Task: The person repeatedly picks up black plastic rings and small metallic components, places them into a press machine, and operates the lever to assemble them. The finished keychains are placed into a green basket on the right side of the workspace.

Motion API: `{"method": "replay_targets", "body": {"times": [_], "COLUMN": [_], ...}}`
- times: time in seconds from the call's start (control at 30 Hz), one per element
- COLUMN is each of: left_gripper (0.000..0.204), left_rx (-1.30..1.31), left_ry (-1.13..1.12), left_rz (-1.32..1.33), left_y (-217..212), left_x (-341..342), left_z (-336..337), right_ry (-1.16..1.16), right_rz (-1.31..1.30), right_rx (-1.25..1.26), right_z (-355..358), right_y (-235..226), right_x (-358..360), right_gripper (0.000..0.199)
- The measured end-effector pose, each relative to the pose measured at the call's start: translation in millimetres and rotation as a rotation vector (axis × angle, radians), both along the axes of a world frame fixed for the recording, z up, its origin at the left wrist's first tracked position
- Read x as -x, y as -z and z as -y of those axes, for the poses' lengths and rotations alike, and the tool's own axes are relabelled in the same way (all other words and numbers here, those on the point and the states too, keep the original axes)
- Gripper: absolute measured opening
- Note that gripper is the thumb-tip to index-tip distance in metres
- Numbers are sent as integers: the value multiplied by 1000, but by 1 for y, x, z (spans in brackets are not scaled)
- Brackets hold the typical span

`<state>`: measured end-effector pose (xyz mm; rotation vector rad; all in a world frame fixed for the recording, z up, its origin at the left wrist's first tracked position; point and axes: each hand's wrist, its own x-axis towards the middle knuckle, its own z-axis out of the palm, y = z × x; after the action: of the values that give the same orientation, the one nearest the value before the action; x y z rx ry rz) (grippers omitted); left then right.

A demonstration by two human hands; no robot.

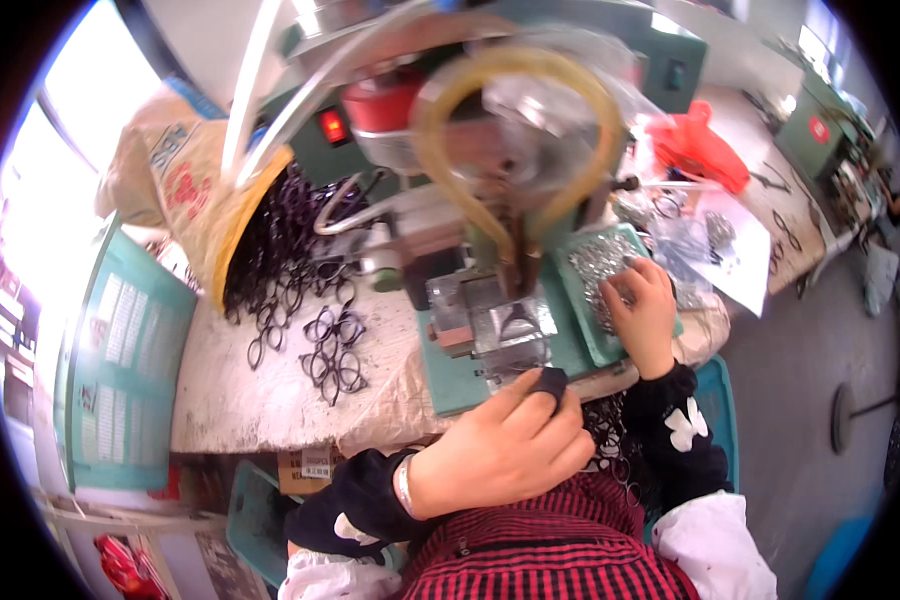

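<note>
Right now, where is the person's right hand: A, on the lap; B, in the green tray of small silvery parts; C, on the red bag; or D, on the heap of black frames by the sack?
B: the right hand rests in the green tray among the silvery parts, while the left hand holds a small black piece near the press.

The press (490, 200) stands on the bench (260, 400). Frames (295, 270) lie left of it. A tray (595, 345) of small parts (600, 262) sits right.

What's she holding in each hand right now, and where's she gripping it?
Left hand pinches a small black piece at its edge; right hand reaches into the tray of metal parts, hold unclear.
</note>
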<state>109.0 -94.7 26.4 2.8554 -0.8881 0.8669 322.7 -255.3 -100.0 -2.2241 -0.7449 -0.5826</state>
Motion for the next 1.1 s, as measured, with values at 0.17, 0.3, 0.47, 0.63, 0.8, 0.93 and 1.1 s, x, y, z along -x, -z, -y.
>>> {"method": "replay_targets", "body": {"times": [0.17,0.3,0.47,0.63,0.8,0.93,1.1], "left_gripper": [19,31,62,93,65,34,12], "left_rx": [93,588,943,882,1080,834,809], "left_ry": [31,68,-697,-877,-722,-936,-1085], "left_rz": [-20,133,236,1,478,594,256], "left_y": [8,48,112,133,82,63,107], "left_x": [7,28,21,-43,-44,55,117], "left_z": [-2,-9,-79,-154,-177,-208,-226], "right_ry": [57,-7,5,-182,-82,25,-76], "right_rz": [43,101,-97,-315,-392,-293,-370], "right_rx": [221,88,-93,-359,-371,-337,-378], "right_z": [-7,-3,1,-34,-9,53,43], "right_y": [0,6,-6,-22,-9,13,-21], "right_x": [11,13,25,24,22,35,61], "right_gripper": [15,11,11,9,12,11,12]}}
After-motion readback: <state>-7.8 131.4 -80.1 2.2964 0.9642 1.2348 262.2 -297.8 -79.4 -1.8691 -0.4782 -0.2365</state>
